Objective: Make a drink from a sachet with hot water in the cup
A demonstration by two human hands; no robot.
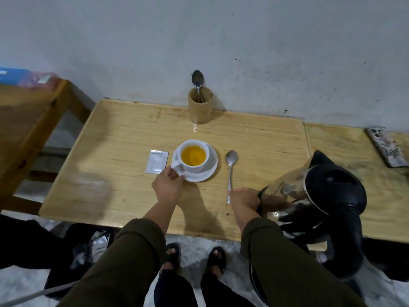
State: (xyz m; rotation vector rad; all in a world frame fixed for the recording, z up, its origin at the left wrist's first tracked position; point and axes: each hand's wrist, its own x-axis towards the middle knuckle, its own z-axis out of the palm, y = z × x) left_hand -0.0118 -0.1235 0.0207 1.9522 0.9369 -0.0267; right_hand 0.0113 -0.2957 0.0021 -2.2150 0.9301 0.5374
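1. One head view is given. The cup is seen on its saucer at the middle of the bench, filled with yellow-orange liquid. The flat silver sachet lies just left of the saucer; whether it is torn open cannot be made out.
2. The left hand is closed around the cup's handle and the saucer's near edge, so the cup is steadied. The right hand is clenched on the kettle, which is held tilted at the right, apart from the cup, its spout towards the far side.
3. The pouring step is judged to be done or ending; the kettle is to be set down next. A spoon lies just right of the saucer, so stirring is probably called for, which needs the right hand freed.
4. The kettle's handle is hidden by hand and sleeve, and its base is cut off low in the view. The water level in the kettle is hard to read. A second spoon stands in a wooden holder by the wall.
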